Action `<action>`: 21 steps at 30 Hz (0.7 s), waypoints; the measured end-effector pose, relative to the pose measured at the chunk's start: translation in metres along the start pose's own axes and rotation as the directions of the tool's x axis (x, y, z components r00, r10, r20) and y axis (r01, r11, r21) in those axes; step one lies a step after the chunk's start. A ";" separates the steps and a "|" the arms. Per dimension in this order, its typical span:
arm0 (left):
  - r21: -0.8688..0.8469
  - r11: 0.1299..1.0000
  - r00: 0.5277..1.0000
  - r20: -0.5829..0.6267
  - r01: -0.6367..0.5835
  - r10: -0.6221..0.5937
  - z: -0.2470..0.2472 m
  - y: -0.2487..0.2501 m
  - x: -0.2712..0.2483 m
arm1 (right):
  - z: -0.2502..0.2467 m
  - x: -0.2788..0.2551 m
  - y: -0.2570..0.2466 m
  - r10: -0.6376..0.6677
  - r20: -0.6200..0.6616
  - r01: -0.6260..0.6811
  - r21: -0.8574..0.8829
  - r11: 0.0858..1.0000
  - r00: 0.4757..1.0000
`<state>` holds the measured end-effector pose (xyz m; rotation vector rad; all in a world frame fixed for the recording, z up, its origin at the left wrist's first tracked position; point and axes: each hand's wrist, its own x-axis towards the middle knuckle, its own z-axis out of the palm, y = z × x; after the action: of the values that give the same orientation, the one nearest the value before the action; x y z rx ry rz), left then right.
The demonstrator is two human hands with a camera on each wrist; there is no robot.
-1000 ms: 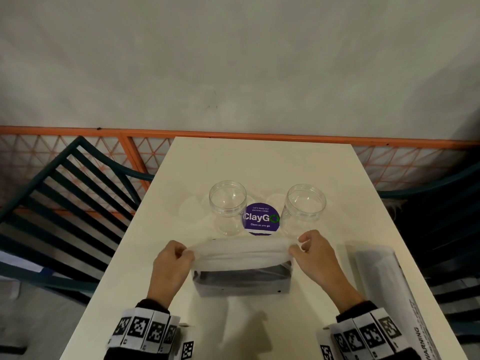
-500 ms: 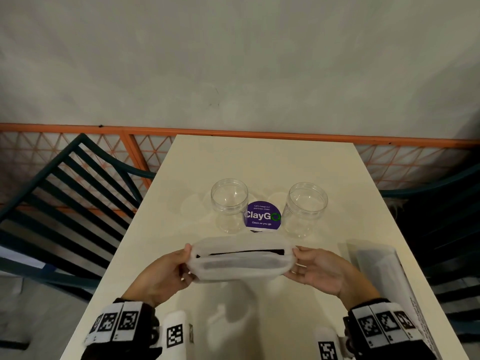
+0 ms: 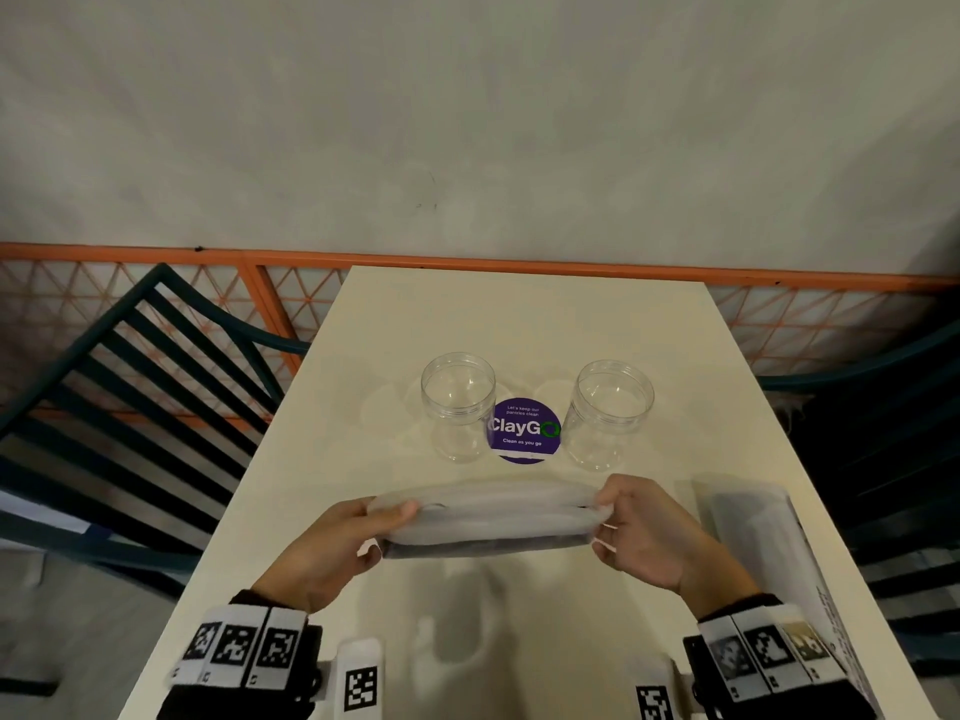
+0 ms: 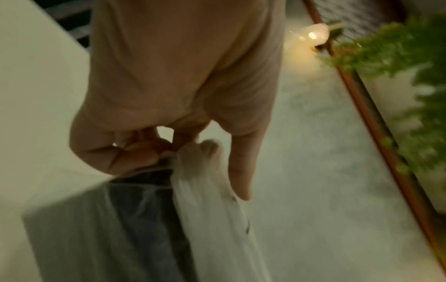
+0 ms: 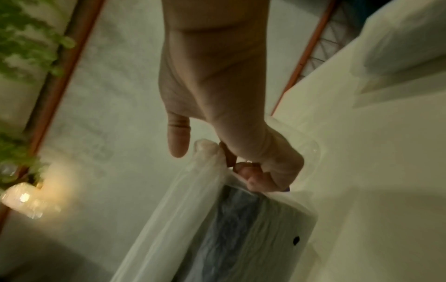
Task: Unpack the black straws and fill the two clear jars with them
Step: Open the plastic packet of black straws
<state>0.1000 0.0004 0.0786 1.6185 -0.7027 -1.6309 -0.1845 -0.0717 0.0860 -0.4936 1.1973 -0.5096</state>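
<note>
A translucent plastic packet (image 3: 488, 517) of black straws (image 3: 483, 546) is held level above the near part of the cream table (image 3: 519, 314). My left hand (image 3: 379, 527) pinches its left end and my right hand (image 3: 610, 517) pinches its right end. In the left wrist view the left hand (image 4: 183, 150) holds the packet's film (image 4: 212, 190), dark straws (image 4: 144, 219) showing through. In the right wrist view the right hand (image 5: 229, 162) grips the packet's bunched plastic (image 5: 207, 181) over the dark straws (image 5: 231, 219). Two empty clear jars, left jar (image 3: 458, 405) and right jar (image 3: 608, 412), stand upright beyond the packet.
A purple round ClayGo sticker (image 3: 523, 431) lies between the jars. A second wrapped packet (image 3: 763, 543) lies along the table's right edge. Dark slatted chairs stand at the left (image 3: 130, 407) and right (image 3: 883, 459). An orange railing (image 3: 467, 262) runs behind the table.
The packet has been raised and tilted over; its opened mouth, seen half a second ago, now looks pressed nearly flat. Both hands stay pinching the ends.
</note>
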 end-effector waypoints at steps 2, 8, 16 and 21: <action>0.078 0.997 0.997 -0.075 -0.027 0.033 0.007 -0.003 0.003 | 0.003 0.008 0.002 -0.074 -0.075 0.066 -0.110 0.992 0.994; 0.082 0.990 0.978 -0.164 -0.117 0.129 0.016 -0.010 0.011 | 0.008 0.024 0.012 -0.380 -0.233 0.197 -0.558 0.806 0.895; 0.213 0.963 0.858 -0.452 -0.164 0.246 0.021 -0.015 0.020 | 0.021 0.018 0.023 -0.647 -0.043 0.335 -0.828 0.450 0.762; 0.464 0.868 0.892 -0.297 -0.176 0.339 0.018 -0.020 0.017 | 0.020 0.010 0.019 -0.709 0.021 0.335 -0.891 0.306 0.704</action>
<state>0.0802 -0.0032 0.0539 1.9654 -1.0755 -0.9711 -0.1604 -0.0611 0.0731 -1.8242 1.6368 -0.5694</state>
